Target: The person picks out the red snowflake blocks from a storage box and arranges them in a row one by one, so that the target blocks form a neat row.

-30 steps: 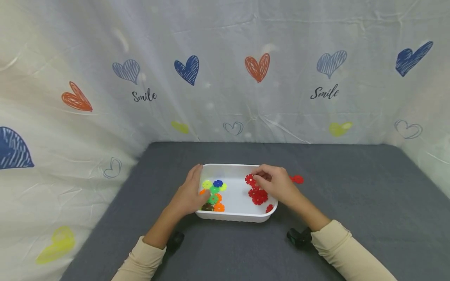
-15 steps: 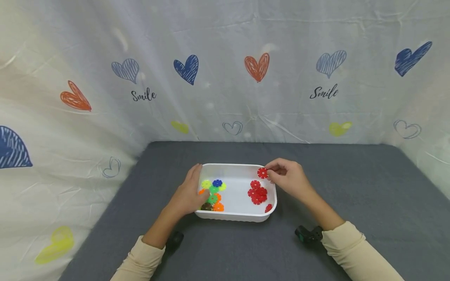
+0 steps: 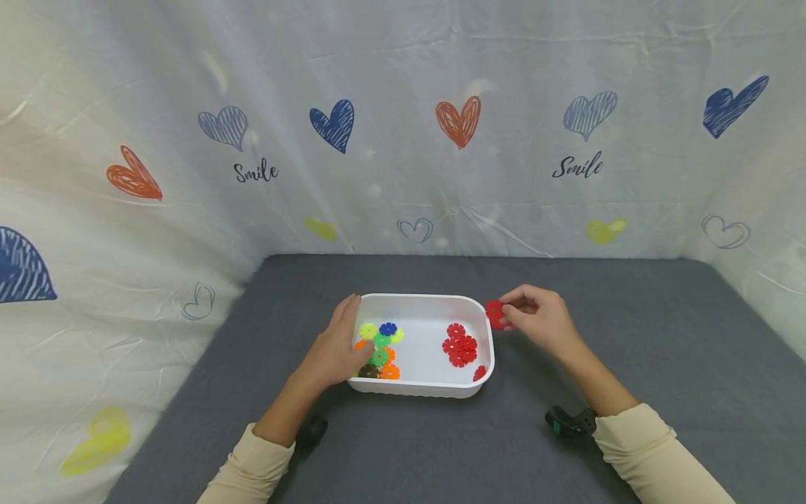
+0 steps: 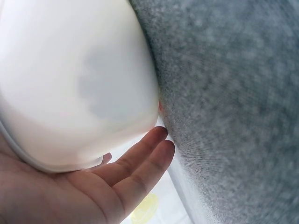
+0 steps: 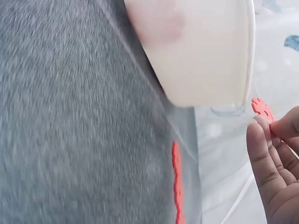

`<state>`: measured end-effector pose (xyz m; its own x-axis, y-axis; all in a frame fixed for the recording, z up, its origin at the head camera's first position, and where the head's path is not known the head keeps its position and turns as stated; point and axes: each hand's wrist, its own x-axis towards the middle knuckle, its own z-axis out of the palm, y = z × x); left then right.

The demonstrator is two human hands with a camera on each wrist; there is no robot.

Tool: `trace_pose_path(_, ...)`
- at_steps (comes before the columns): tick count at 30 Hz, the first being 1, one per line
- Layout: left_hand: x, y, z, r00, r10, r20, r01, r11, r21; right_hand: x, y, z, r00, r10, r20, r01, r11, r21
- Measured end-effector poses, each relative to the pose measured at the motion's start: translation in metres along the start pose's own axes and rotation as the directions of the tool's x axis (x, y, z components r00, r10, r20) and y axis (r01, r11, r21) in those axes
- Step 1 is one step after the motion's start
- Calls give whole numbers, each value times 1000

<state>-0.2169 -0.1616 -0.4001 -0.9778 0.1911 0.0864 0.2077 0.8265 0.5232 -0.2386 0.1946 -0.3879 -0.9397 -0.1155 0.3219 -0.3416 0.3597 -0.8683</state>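
Observation:
A white plastic tray (image 3: 415, 385) stands on the grey table. My left hand (image 3: 336, 353) holds its left end, thumb over the rim and inside, fingers along the outer wall in the left wrist view. Just past the tray's right rim, my right hand (image 3: 541, 318) pinches a red snowflake disc (image 3: 494, 315) between thumb and fingertips. More red discs (image 3: 462, 348) lie in a heap at the tray's right side. Green discs (image 3: 380, 357) lie with orange, yellow, blue and dark ones at its left side. A row of joined red discs (image 5: 177, 182) lies on the table below my right hand.
Grey cloth (image 3: 441, 448) covers the table. A white curtain (image 3: 378, 189) printed with hearts hangs behind it and at the sides. Black wrist devices sit under both forearms, the right device (image 3: 569, 421) showing most plainly.
My right hand has lifted a red disc from the heap and carried it right, out over the tray's right rim. My left hand stays on the tray.

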Motion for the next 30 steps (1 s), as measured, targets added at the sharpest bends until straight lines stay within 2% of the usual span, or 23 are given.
trace_pose_path(12,0,0,0,1000,5,2,-5,1000,1,-2,19,-19,998,55,-30,-55,998,26)
trace_pose_path(21,1,0,1,1000,-3,2,3,1000,-3,0,32,-36,993,119,-25,-121,991,-56)
trace_pose_path(30,0,0,0,1000,-3,2,3,1000,1,0,40,-59,975,222,2,-221,972,-77)
